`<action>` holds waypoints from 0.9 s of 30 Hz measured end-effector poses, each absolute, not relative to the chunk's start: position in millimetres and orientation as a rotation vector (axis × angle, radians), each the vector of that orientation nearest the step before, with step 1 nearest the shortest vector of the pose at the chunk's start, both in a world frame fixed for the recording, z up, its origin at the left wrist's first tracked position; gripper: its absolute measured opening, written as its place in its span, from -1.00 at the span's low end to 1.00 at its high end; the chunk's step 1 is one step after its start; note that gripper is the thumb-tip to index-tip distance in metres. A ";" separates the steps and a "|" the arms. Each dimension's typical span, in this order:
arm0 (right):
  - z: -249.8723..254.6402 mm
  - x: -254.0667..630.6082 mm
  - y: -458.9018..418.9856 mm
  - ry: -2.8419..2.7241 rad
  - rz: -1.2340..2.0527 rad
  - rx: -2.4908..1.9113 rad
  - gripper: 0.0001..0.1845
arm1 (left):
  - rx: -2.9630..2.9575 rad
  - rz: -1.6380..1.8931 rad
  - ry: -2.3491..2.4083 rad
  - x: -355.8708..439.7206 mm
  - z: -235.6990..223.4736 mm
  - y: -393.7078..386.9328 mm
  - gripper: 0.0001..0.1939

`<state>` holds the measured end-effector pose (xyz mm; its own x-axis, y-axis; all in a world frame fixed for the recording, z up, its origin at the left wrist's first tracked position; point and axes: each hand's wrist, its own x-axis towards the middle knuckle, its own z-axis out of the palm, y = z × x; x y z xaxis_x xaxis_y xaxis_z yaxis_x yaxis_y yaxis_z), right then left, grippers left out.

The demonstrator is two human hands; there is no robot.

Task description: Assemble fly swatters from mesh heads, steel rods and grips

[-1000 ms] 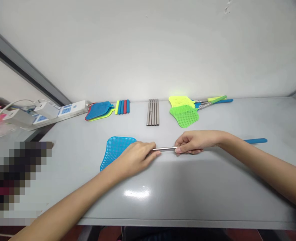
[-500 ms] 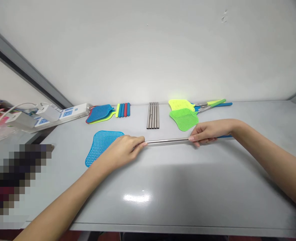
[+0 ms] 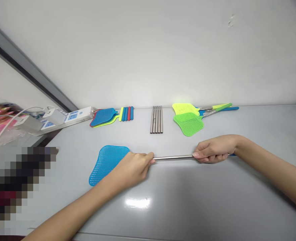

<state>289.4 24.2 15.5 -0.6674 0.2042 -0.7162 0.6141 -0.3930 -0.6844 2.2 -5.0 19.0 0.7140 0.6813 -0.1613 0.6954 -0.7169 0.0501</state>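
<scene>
A fly swatter lies across the grey table [image 3: 213, 201] in front of me. Its blue mesh head [image 3: 107, 160] is at the left and its steel telescopic rod [image 3: 174, 157] runs to the right. My left hand [image 3: 135, 165] is closed round the rod where it meets the head. My right hand [image 3: 214, 150] is closed round the rod's far end, over the blue grip, of which only a sliver shows. The bare rod spans the gap between my hands.
Along the back wall lie loose blue, yellow and red swatter heads [image 3: 103, 117], several coloured grips [image 3: 126, 113], several steel rods [image 3: 157, 119] and finished green and yellow swatters [image 3: 189, 122]. A power strip with chargers [image 3: 55, 118] sits at the left.
The rod has been drawn out longer between my hands: my right hand moved rightward along it over the blue grip, while my left hand stayed at the head.
</scene>
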 end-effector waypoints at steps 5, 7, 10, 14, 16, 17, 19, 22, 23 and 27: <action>10.1 285.8 20.2 1.492 -2.158 1.107 -0.58 | 2.782 -0.156 1.119 2.9 15.8 -7.0 -0.73; 9.7 284.8 18.8 1.489 -2.157 1.121 -0.58 | 2.774 -0.148 1.119 3.2 13.8 -8.1 -0.73; 10.8 282.6 17.0 1.490 -2.157 1.153 -0.57 | 2.758 -0.134 1.120 3.4 12.2 -9.8 -0.73; 12.6 278.2 15.1 1.473 -2.151 1.162 -0.55 | 2.746 -0.108 1.105 4.3 12.8 -11.8 -0.71; 13.0 275.9 14.2 1.467 -2.144 1.162 -0.56 | 2.738 -0.112 1.106 5.4 13.4 -12.7 -0.71; 13.1 274.9 13.8 1.468 -2.139 1.165 -0.56 | 2.732 -0.116 1.109 6.0 13.8 -13.1 -0.70; 13.1 273.2 12.6 1.476 -2.130 1.173 -0.57 | 2.718 -0.125 1.111 7.3 14.2 -14.0 -0.70; 13.2 271.7 10.9 1.480 -2.112 1.188 -0.55 | 2.707 -0.146 1.109 8.8 14.4 -15.2 -0.71; 13.3 271.4 10.5 1.477 -2.106 1.188 -0.54 | 2.707 -0.155 1.109 9.2 14.3 -15.6 -0.71; 14.8 270.6 9.5 1.483 -2.099 1.176 -0.56 | 2.717 -0.171 1.102 11.2 14.2 -17.0 -0.71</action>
<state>270.6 9.5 14.8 -0.6133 0.1956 -0.7652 0.6560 -0.4133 -0.6315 11.2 -17.0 14.2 0.7144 0.6753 -0.1830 0.6990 -0.7003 0.1448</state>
